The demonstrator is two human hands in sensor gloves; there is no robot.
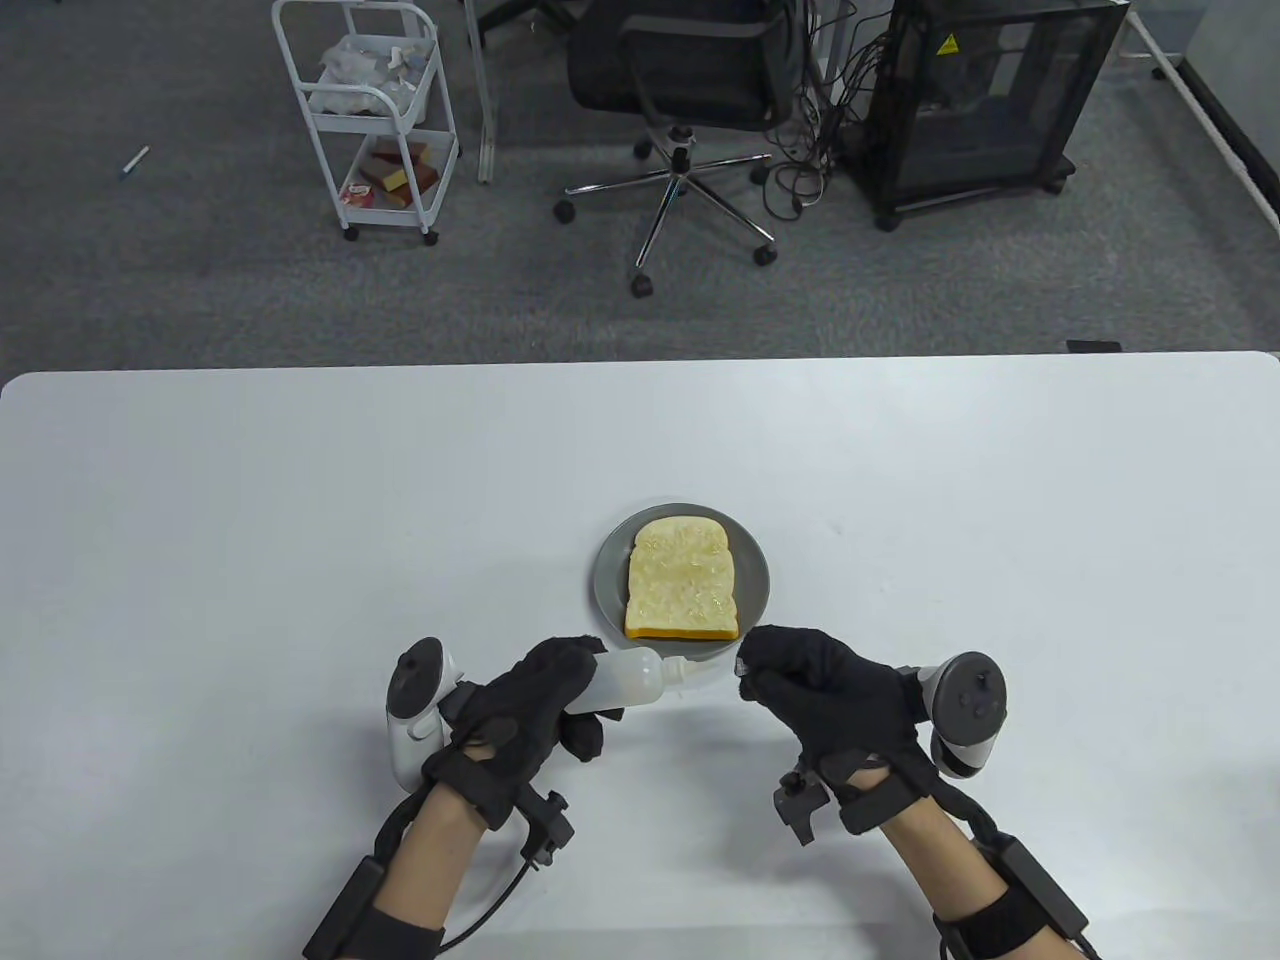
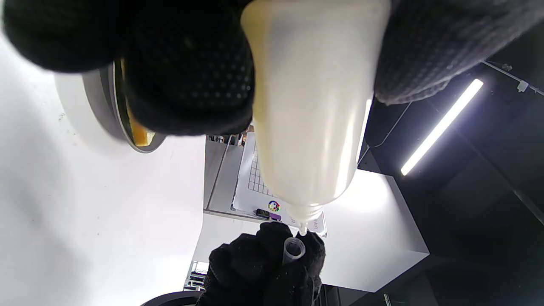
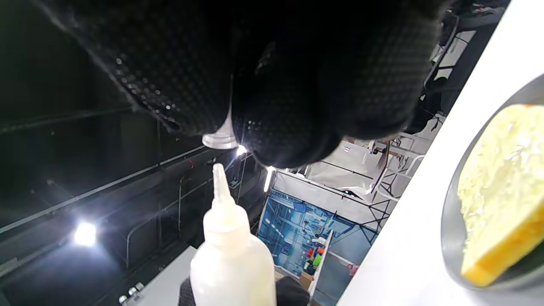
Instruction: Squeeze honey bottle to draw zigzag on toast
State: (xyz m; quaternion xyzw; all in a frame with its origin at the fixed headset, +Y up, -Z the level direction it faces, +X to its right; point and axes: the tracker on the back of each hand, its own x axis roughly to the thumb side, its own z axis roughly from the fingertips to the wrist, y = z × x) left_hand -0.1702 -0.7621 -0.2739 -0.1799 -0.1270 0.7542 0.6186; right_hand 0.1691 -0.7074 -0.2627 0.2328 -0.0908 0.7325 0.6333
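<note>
A slice of toast [image 1: 683, 580] with a glossy top lies on a grey plate [image 1: 610, 585] near the table's front middle. My left hand [image 1: 530, 700] grips a translucent honey bottle [image 1: 630, 680] held on its side, its nozzle pointing right. The bottle also shows in the left wrist view [image 2: 314, 106] and the right wrist view [image 3: 231, 259]. My right hand [image 1: 810, 680] pinches the small clear cap [image 2: 293, 248], its open end close to the nozzle tip [image 3: 219, 172]. The cap's rim shows between the fingers in the right wrist view [image 3: 219, 138]. Toast and plate edge show there too [image 3: 501, 187].
The white table [image 1: 300, 520] spreads around the plate. Beyond its far edge stand a white cart [image 1: 375, 110], an office chair [image 1: 680, 90] and a black cabinet [image 1: 990, 90] on the grey floor.
</note>
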